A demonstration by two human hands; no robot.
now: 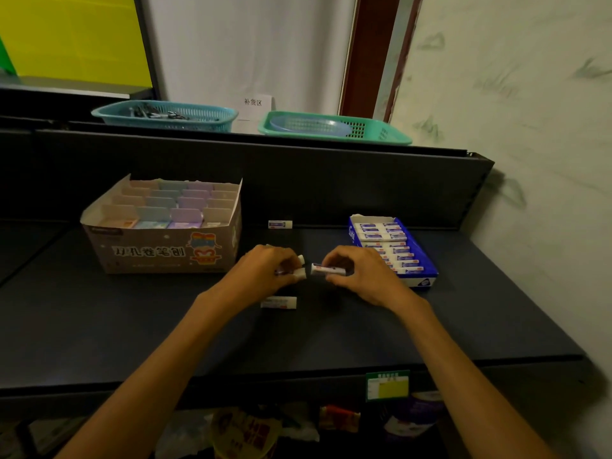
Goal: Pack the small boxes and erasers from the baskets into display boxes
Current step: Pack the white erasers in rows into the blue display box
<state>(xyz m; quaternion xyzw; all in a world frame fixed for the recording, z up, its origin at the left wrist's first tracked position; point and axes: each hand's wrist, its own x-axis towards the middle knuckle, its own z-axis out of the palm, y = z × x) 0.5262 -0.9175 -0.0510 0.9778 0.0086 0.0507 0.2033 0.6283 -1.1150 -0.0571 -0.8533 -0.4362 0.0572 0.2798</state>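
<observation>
A: What is held in the left hand (265,265)?

B: Erasers (299,267) are gripped there, fingers curled round them; two white ends are seen poking out on the right side of the fist. How many are held in all cannot be told.

A: And the right hand (352,266)?

B: One sleeved eraser (326,269) is pinched between its thumb and fingers, held level, its white end pointed at the left hand. The two hands are kept close together, just above the shelf (132,326).

A: Where are the loose erasers found?

B: One (278,302) is laid flat on the shelf just below the left hand. Another (280,224) is seen at the back, against the rear panel, between the two display boxes.

A: How are the boxes placed?

B: The blue box (427,273) is set right of the hands, filled with rows of erasers. The cardboard box (159,250) is set to the left, with pastel small boxes (185,207) stood in rows inside.

A: And the baskets?

B: A blue basket (165,115) and a green basket (334,129) are placed on the ledge above, well apart from the hands. Dark items are seen in the blue one; what they are cannot be told.
</observation>
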